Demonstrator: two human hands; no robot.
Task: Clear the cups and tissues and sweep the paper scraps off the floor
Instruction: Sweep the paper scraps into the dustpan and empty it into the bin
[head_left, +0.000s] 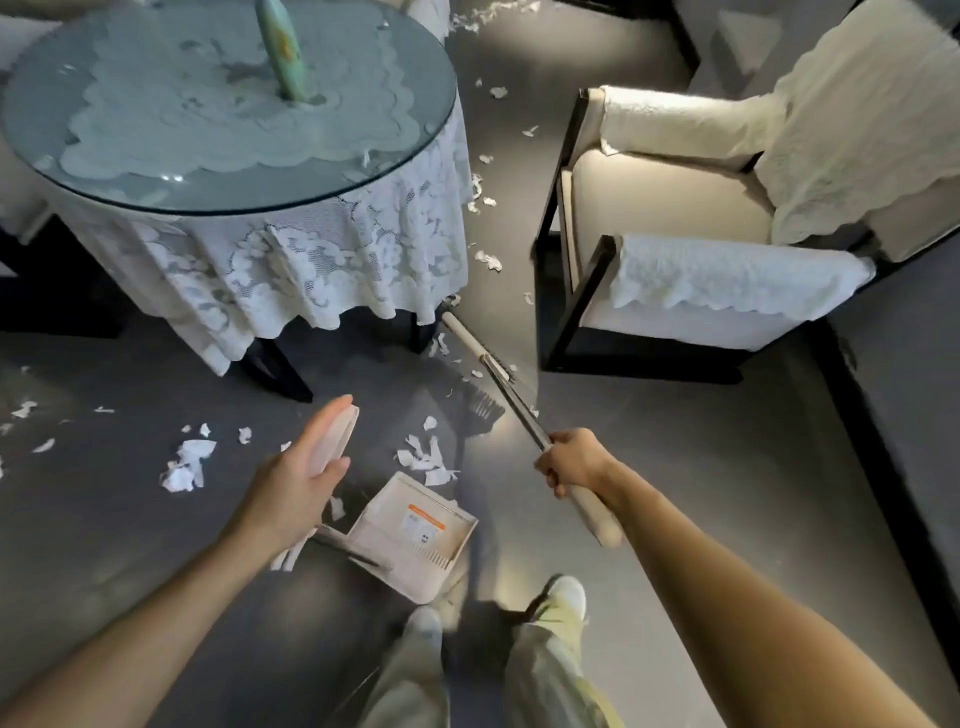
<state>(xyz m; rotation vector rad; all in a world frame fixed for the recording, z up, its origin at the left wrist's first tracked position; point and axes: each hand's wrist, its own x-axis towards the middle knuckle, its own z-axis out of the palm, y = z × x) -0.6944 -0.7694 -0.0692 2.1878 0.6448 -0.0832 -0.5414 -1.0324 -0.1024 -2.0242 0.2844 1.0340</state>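
Observation:
My right hand grips the long broom handle. The broom head touches the floor between the table leg and the armchair. My left hand holds the upright pale handle of the dustpan, fingers lying along it and thumb against it. The pan stands on the floor in front of my feet, its mouth toward a pile of white paper scraps. Another scrap pile lies to the left. More scraps trail along the floor between table and chair.
A round glass-topped table with a lace cloth and a green vase stands at upper left. A cream armchair with dark legs stands at right. My shoes are at the bottom. A dark raised edge runs along the right.

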